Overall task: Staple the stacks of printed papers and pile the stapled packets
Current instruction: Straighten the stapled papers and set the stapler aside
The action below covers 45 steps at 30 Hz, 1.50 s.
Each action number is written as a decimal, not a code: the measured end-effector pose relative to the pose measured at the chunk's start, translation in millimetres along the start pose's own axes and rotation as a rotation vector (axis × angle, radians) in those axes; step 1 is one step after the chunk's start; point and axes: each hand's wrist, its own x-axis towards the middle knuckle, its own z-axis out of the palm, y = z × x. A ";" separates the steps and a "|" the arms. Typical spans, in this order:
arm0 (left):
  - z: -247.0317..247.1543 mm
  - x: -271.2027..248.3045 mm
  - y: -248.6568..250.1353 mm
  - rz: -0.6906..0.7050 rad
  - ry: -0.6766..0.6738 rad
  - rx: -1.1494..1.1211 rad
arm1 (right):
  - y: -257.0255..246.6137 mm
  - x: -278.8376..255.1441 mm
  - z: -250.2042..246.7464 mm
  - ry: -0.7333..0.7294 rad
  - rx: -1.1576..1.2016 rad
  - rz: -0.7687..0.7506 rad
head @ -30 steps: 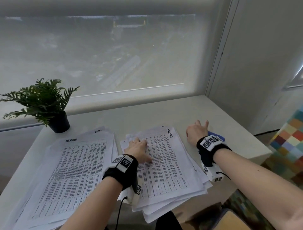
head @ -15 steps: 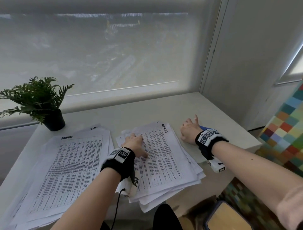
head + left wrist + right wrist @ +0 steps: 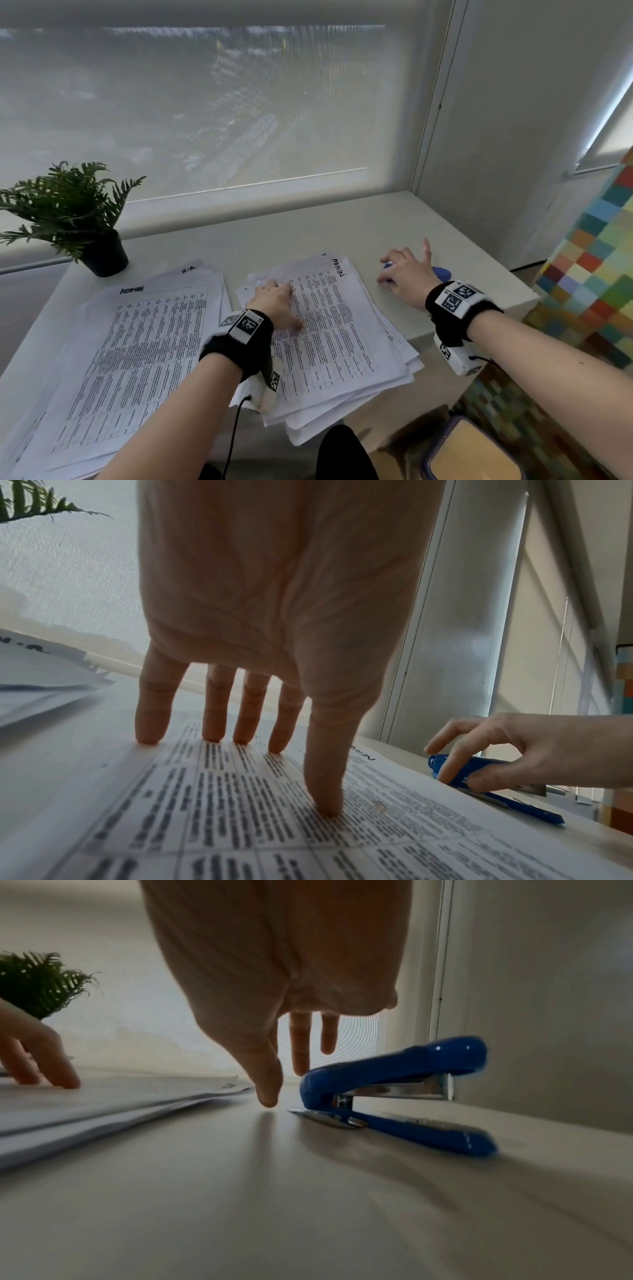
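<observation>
The left hand (image 3: 274,301) lies spread on the middle stack of papers (image 3: 329,329), straight fingers (image 3: 212,723) and thumb pressing their tips on the top printed sheet. That stack sits at the table's centre, fanned out and overhanging the near edge at 6 o'clock. A second stack of papers (image 3: 137,342) lies at 9 o'clock from it, just beside it, with "ADMIN" handwritten at the top of its first sheet.

The right hand (image 3: 407,270) reaches over the blue stapler (image 3: 394,1088), which rests on the white table (image 3: 308,233) at 3 o'clock from the middle stack. Its fingers are loosely bent around the stapler's rear end; the right wrist view shows the thumb (image 3: 267,1085) pointing down just beside the stapler, and the left wrist view shows fingers laid against its blue top. Whether they have closed on it cannot be told.

The only container is a black pot (image 3: 102,257) at 10 o'clock, holding a green fern (image 3: 65,202).
</observation>
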 end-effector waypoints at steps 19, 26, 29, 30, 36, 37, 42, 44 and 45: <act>0.9 0.5 -2.1 -0.002 -0.015 0.004 | 7.5 9.1 -1.3 -0.016 -0.070 0.050; 0.3 2.7 -0.5 -0.003 -0.023 0.019 | 17.2 10.0 1.7 -0.055 -0.048 0.109; -0.3 2.1 -0.2 -0.001 -0.026 0.018 | 9.1 10.3 2.8 -0.103 -0.047 0.074; -0.5 1.4 0.0 0.000 -0.028 0.019 | 6.3 10.0 1.6 -0.110 -0.056 0.070; 0.4 -0.2 -0.8 0.004 -0.033 0.028 | -7.8 -30.1 2.9 -0.153 -0.048 -0.018; 0.4 -0.4 -0.8 0.005 -0.034 0.031 | -7.6 -45.2 5.7 -0.137 -0.030 -0.030; -1.8 -2.2 1.8 0.007 -0.039 0.050 | 3.8 -110.1 26.5 -0.015 0.051 -0.099; -2.5 -3.0 2.4 0.003 -0.039 0.063 | 6.2 -120.2 39.0 0.137 0.041 -0.144; -1.8 -3.2 2.6 0.000 -0.038 0.066 | 8.8 -122.1 46.8 0.234 0.026 -0.160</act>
